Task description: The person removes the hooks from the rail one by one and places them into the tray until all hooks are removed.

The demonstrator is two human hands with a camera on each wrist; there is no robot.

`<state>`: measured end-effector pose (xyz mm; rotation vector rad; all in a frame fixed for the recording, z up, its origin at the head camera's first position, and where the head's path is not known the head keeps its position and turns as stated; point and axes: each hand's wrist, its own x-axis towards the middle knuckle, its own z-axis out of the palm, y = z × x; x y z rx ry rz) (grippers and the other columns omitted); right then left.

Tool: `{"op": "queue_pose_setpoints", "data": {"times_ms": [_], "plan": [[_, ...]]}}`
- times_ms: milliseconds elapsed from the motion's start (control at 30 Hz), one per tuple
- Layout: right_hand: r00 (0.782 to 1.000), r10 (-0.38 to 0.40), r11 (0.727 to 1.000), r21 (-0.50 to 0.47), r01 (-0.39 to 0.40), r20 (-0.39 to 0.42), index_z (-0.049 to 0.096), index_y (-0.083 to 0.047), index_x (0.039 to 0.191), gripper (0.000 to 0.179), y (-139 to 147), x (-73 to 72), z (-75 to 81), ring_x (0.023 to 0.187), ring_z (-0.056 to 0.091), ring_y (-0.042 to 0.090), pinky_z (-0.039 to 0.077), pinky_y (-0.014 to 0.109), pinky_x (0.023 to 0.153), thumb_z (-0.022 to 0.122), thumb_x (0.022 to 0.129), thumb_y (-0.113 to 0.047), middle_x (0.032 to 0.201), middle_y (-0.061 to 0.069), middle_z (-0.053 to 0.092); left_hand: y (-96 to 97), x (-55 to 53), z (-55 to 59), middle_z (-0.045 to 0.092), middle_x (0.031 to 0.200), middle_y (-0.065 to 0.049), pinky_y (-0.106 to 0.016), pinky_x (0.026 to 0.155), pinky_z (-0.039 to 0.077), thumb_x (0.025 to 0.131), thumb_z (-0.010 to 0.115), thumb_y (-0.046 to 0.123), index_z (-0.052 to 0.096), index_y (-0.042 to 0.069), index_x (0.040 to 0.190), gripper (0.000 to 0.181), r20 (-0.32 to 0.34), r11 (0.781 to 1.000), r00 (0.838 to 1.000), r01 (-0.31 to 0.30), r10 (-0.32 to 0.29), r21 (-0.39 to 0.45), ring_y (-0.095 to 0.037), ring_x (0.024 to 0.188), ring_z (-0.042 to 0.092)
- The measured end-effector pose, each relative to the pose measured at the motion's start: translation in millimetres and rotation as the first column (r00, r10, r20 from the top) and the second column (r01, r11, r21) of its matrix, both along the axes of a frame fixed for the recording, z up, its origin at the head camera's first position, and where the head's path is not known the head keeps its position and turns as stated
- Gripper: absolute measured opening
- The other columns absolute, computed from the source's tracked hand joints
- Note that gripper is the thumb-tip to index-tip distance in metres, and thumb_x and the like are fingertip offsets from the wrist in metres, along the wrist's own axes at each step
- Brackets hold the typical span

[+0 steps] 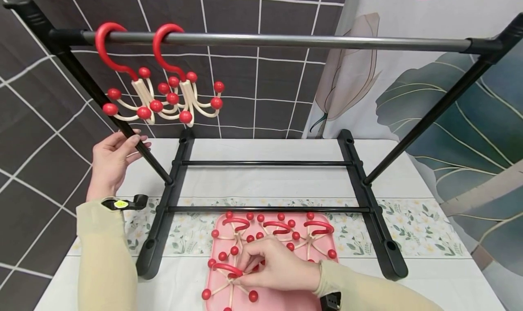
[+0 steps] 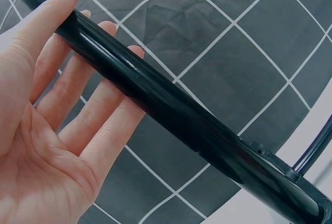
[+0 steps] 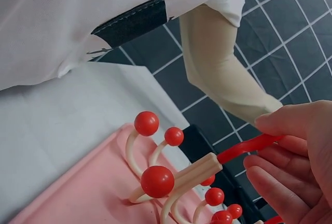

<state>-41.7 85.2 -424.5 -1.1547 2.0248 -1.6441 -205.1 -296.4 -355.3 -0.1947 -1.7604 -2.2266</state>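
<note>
Dark gridded cloth (image 1: 233, 11) backs the white table (image 1: 265, 179). On it stands a black rack (image 1: 161, 227), and your left hand (image 1: 116, 154) holds its left post (image 2: 166, 102) between thumb and fingers. Your right hand (image 1: 279, 265) pinches the red hook (image 3: 249, 147) of a hanger (image 3: 199, 175) at the left side of the pink tray (image 1: 286, 299); whether that hanger touches the tray, I cannot tell. More hangers (image 1: 311, 239) lie on the tray beyond your right hand, and two others (image 1: 143, 93) hang by their hooks near the left end of the bar (image 1: 286, 40).
</note>
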Motion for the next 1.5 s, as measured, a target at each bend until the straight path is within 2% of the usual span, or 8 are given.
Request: {"op": "queue_pose_setpoints", "data": {"times_ms": [300, 433, 567, 700, 833, 1067, 1333, 1500], "plan": [[1.000, 0.023, 1.000, -0.019, -0.023, -0.012, 0.066, -0.012, 0.085, 0.017, 2.3, -1.1, 0.1, 0.083, 0.070, -0.001, 0.062, 0.029, 0.071, 0.081, 0.088, -0.004, 0.087, -0.005, 0.071, 0.5, -0.8, 1.7, 0.075, 0.097, -0.009, -0.026, 0.076, 0.060, 0.095, 0.071, 0.000, 0.072, -0.003, 0.115, 0.020, -0.009, 1.000, 1.000, -0.007, 0.007, -0.017, -0.018, 0.085, 0.076], [1.000, 0.015, 1.000, -0.014, -0.015, 0.003, 0.069, -0.013, 0.089, 0.014, 4.3, -3.2, 4.9, 0.083, 0.070, 0.001, 0.062, 0.031, 0.071, 0.083, 0.088, -0.009, 0.091, -0.006, 0.071, 1.2, -1.3, 1.4, 0.075, 0.097, -0.009, -0.026, 0.076, 0.060, 0.095, 0.071, 0.001, 0.069, -0.007, 0.118, 0.025, -0.008, 1.000, 1.000, -0.014, 0.013, -0.024, -0.018, 0.085, 0.076], [1.000, -0.012, 0.999, -0.032, 0.012, -0.012, 0.073, -0.015, 0.099, 0.019, 8.5, -9.1, 20.8, 0.087, 0.071, 0.007, 0.062, 0.034, 0.075, 0.086, 0.085, -0.013, 0.097, -0.007, 0.072, 2.1, -2.5, 2.0, 0.075, 0.097, -0.008, -0.026, 0.076, 0.060, 0.094, 0.072, 0.002, 0.069, -0.007, 0.117, 0.024, -0.007, 0.999, 1.000, -0.017, 0.017, -0.029, -0.018, 0.085, 0.076], [0.992, -0.046, 0.992, -0.120, 0.032, -0.116, 0.074, -0.012, 0.106, 0.029, 14.0, -21.4, 49.2, 0.093, 0.072, 0.011, 0.062, 0.037, 0.077, 0.088, 0.081, -0.006, 0.105, -0.003, 0.074, 2.0, -2.4, 3.0, 0.075, 0.097, -0.009, -0.026, 0.076, 0.060, 0.094, 0.071, 0.001, 0.071, -0.003, 0.114, 0.020, -0.006, 1.000, 1.000, -0.004, 0.003, -0.016, -0.019, 0.086, 0.076], [0.963, -0.119, 0.976, -0.208, 0.069, -0.241, 0.074, -0.007, 0.110, 0.037, 20.0, -37.1, 81.9, 0.098, 0.072, 0.017, 0.061, 0.039, 0.082, 0.087, 0.077, 0.003, 0.110, 0.003, 0.074, 1.3, -0.9, 2.8, 0.075, 0.096, -0.009, -0.026, 0.076, 0.060, 0.094, 0.071, 0.000, 0.071, -0.004, 0.114, 0.020, -0.010, 1.000, 1.000, -0.007, 0.007, -0.015, -0.018, 0.085, 0.076], [0.894, -0.319, 0.917, -0.340, 0.208, -0.314, 0.075, -0.001, 0.107, 0.038, 24.1, -61.1, 130.2, 0.102, 0.072, 0.026, 0.058, 0.043, 0.090, 0.089, 0.073, 0.006, 0.112, 0.007, 0.074, 0.1, -0.1, 0.8, 0.075, 0.097, -0.009, -0.026, 0.076, 0.060, 0.095, 0.071, 0.000, 0.072, -0.003, 0.114, 0.020, 0.004, 1.000, 1.000, 0.003, -0.003, -0.007, -0.019, 0.085, 0.076], [0.848, -0.387, 0.873, -0.441, 0.210, -0.362, 0.073, 0.007, 0.106, 0.040, 18.9, -83.3, 171.3, 0.100, 0.072, 0.030, 0.058, 0.046, 0.089, 0.086, 0.070, 0.017, 0.110, 0.013, 0.074, 0.3, 0.3, -0.1, 0.075, 0.097, -0.010, -0.028, 0.076, 0.060, 0.095, 0.070, -0.001, 0.069, -0.007, 0.117, 0.023, 0.001, 1.000, 1.000, 0.015, -0.015, 0.019, -0.020, 0.085, 0.076], [0.809, -0.426, 0.859, -0.462, 0.222, -0.404, 0.072, 0.007, 0.108, 0.036, 14.7, -100.8, 188.9, 0.101, 0.072, 0.028, 0.058, 0.044, 0.090, 0.085, 0.075, 0.013, 0.110, 0.011, 0.074, 1.0, 0.8, -0.3, 0.075, 0.096, -0.010, -0.027, 0.076, 0.060, 0.095, 0.070, -0.001, 0.070, -0.006, 0.115, 0.021, 0.000, 1.000, 1.000, 0.010, -0.010, 0.013, -0.020, 0.085, 0.076]]}}
